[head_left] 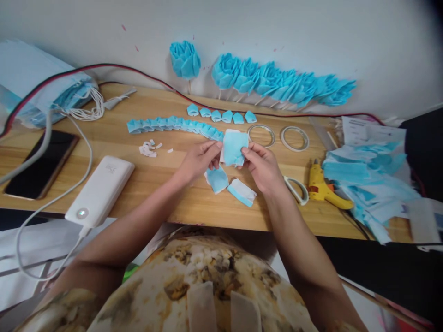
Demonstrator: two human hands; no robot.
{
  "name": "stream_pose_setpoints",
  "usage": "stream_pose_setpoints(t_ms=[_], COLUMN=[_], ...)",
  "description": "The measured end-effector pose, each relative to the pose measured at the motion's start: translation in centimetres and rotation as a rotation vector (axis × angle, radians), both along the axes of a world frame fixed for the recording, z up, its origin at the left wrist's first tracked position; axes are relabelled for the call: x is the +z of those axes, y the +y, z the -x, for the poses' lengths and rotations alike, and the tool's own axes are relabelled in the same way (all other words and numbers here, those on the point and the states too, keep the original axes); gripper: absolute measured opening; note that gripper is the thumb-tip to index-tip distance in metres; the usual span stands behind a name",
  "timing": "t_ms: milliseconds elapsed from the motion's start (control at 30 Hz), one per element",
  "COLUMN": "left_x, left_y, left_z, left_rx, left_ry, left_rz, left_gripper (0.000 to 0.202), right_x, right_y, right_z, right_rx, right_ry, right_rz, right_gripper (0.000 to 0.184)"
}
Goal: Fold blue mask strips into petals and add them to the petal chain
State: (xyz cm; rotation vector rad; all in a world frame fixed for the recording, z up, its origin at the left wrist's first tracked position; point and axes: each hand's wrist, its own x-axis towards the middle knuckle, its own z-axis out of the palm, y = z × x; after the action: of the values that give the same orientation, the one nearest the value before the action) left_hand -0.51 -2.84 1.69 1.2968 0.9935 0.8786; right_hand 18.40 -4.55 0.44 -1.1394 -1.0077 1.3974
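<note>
Between both hands, a little above the table, is a blue and white fabric piece (234, 146). My left hand (204, 159) pinches its left edge, and my right hand (261, 165) grips the right edge with the thumb on top. Below them lie a second blue fabric piece (217, 179) and a white piece with a blue strip (242, 192). A row of folded blue petals (173, 123) runs left from the fingers. Behind it stands a shorter row of separate folded petals (216, 115). White scraps (148, 148) lie left of my left hand.
Blue fabric flowers on sticks (266, 78) lean on the wall. Tape rolls (294, 139), scissors (296, 190), a yellow glue gun (321, 186) and fabric scraps (367, 170) lie right. A power bank (100, 191), phone (41, 163) and mask stack (44, 83) are left. A red-black cable (138, 71) crosses behind.
</note>
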Motion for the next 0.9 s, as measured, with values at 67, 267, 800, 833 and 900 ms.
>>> stream_pose_setpoints(t_ms=[67,267,800,833,900], left_x=[-0.1,-0.9,-1.0,-1.1,-1.0], left_y=[0.0,0.1,0.3,0.3,0.3], left_z=[-0.1,-0.4,-0.4,-0.4,-0.4], left_rx=[0.037,-0.023,0.03,0.04,0.073], left_ry=[-0.041,-0.151,-0.142,-0.141,-0.144], left_rz=[0.011,0.069,0.098,0.101,0.122], left_gripper=[0.036,0.06,0.043,0.041,0.036], right_x=[0.0,-0.3,-0.5,-0.5,-0.6], right_y=[0.0,-0.1,-0.2,-0.2,-0.2], right_z=[0.0,0.1,0.1,0.1,0.1], right_rx=[0.01,0.023,0.076,0.07,0.049], right_ry=[-0.008,-0.048,-0.073,-0.087,-0.101], right_rz=[-0.003,-0.009,-0.027,-0.029,-0.029], right_gripper=[0.031,0.031,0.035,0.033,0.033])
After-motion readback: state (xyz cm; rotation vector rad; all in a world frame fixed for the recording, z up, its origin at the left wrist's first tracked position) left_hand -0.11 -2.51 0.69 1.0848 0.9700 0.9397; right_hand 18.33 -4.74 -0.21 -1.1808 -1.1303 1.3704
